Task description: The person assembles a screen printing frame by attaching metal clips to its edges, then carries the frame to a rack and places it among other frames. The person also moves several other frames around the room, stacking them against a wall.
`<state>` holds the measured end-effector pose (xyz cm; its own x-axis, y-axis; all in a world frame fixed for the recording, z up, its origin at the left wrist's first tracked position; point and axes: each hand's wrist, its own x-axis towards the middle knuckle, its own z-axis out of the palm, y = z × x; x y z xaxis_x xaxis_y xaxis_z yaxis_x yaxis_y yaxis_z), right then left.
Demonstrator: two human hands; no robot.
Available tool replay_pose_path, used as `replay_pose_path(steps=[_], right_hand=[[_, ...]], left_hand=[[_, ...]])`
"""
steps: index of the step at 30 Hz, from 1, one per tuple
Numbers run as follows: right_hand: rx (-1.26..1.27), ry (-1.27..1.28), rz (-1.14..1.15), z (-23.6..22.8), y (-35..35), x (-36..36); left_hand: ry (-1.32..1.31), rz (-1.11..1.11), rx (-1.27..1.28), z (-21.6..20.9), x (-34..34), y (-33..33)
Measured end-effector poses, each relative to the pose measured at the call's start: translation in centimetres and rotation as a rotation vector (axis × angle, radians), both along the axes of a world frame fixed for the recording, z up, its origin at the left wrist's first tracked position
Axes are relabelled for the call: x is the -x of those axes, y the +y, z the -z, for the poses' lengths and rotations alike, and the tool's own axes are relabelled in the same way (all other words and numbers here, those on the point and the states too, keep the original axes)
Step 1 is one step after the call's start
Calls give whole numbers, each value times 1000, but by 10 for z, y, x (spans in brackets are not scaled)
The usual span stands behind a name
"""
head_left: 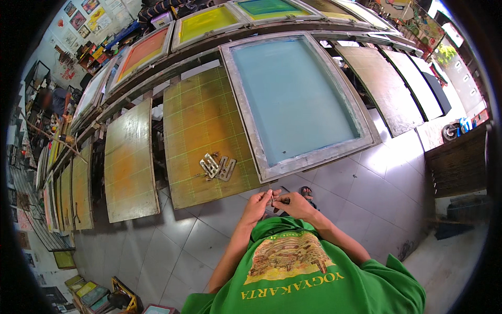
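My left hand [255,206] and my right hand [298,205] meet in front of my green shirt, just off the near edge of a screen-printing frame [318,166]. Both are closed, their fingertips pinching a small thin metal piece [272,198], perhaps a screw or bolt; its exact kind is too small to tell. The frame has a whitish-grey border and pale blue mesh. It lies flat and reaches over the table's near side. Left of it, two slotted metal brackets [225,168] with small hardware rest on a stained printing board [201,120] with green grid lines.
More printing boards [129,162] stand in a row on the left, with others [381,86] on the right. Behind, coloured screens [206,24] line the far side. A person [58,99] is at the far left. Grey tiled floor [178,251] lies below, with stacked frames [91,293] at lower left.
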<state>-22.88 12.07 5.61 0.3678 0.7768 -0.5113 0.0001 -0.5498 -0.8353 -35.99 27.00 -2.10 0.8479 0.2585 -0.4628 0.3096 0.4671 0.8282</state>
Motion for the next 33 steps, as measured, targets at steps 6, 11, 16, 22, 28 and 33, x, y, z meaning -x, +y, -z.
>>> replay_pose_path(steps=[6,11,16,22,28,33], right_hand=[[44,-39,93,34,-3,-4],[36,-313,64,36,-2,-6],[-122,-353,111,53,-3,1],[-98,-446,17,29,-4,4],[9,-388,-37,14,-11,-2],[-13,-439,-39,11,-46,-38]], left_hand=[[144,-251,0,0,-8,-13],[279,-225,-184,-5,-9,-18],[187,-419,-240,0,-18,-35],[240,-336,-186,-11,-15,-28],[173,-220,-204,1,5,-32],[361,-436,-648,-51,33,-3]])
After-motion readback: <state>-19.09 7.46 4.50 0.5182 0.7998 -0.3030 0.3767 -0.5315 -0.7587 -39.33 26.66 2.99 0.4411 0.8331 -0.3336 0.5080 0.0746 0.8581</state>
